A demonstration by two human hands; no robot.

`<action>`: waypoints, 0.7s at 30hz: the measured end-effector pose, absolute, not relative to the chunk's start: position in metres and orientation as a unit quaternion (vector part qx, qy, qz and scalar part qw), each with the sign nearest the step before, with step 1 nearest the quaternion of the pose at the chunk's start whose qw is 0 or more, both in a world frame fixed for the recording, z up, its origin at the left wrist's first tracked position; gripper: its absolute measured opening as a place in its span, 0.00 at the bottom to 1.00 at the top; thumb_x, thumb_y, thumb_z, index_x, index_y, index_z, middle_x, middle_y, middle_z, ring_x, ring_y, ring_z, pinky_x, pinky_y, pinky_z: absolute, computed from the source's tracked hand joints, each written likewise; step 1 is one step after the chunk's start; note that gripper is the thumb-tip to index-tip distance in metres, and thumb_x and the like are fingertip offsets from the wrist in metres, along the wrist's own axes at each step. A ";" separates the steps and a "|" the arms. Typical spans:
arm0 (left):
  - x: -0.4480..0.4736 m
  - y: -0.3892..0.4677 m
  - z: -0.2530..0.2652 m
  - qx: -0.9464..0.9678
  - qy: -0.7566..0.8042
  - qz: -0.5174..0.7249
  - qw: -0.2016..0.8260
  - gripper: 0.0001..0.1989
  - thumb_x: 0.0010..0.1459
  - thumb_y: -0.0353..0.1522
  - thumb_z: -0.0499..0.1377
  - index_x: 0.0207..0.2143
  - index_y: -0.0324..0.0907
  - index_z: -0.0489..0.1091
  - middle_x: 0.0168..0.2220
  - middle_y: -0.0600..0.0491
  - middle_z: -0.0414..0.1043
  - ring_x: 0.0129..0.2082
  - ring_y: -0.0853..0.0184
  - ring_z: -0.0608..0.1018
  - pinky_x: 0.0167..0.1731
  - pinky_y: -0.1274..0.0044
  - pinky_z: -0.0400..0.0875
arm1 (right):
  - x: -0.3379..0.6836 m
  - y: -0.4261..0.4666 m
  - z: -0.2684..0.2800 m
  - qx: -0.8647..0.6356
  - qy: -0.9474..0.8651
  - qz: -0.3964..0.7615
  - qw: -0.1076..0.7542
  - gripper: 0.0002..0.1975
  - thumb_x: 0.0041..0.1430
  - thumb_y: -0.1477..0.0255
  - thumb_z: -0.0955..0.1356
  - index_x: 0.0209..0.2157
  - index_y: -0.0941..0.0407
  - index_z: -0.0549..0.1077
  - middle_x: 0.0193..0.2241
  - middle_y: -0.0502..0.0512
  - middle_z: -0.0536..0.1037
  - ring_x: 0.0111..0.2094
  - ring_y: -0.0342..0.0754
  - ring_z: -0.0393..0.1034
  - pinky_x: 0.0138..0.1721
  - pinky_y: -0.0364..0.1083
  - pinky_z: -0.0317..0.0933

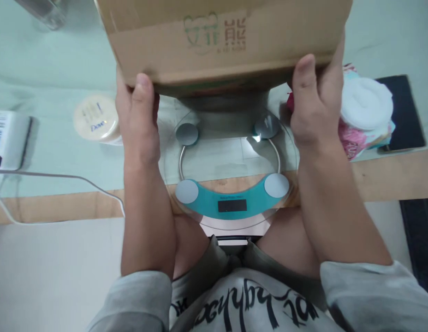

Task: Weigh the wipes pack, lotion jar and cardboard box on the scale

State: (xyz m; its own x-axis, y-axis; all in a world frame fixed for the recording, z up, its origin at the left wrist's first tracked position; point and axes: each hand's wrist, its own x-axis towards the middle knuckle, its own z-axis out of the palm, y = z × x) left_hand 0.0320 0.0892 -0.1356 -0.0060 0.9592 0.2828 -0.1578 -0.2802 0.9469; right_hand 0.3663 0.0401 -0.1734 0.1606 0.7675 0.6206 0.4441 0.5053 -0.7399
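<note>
A brown cardboard box (214, 50) with green and red printed characters is held up above the table's far part, its top cut off by the frame. My left hand (138, 115) grips its left lower corner, thumb on the near face. At the right lower corner my right hand (314, 101) holds it the same way; the other fingers of both hands are mostly hidden. Beneath and nearer to me lies a round glass bathroom scale (233, 203) with a teal band, silver pads and a dark display. The scale's near edge juts past the table edge.
A cream Dove jar (96, 119) stands left of my left hand. Further left are a white box-shaped device (9, 140) and a white cable (62, 175). To the right sit a white-lidded wipes pack (366, 103) and a dark flat tablet-like object (402, 113). A clear glass (50, 14) is at the far left.
</note>
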 end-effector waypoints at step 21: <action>0.058 0.072 -0.112 0.470 0.373 0.750 0.279 0.17 0.66 0.33 0.61 0.24 0.46 0.60 0.22 0.61 0.46 0.20 0.77 0.51 0.21 0.80 0.44 | 0.366 -0.024 -0.056 -0.821 -0.460 -0.021 0.338 0.27 0.76 0.74 0.69 0.72 0.59 0.76 0.73 0.59 0.74 0.77 0.55 0.70 0.84 0.58 0.62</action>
State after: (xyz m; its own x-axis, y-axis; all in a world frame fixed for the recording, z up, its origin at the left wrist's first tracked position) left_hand 0.0584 0.0716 -0.1116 -0.4022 0.7682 0.4980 -0.0673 -0.5673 0.8208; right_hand 0.3665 -0.0239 -0.0560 0.5765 0.7407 0.3449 0.7688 -0.3488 -0.5359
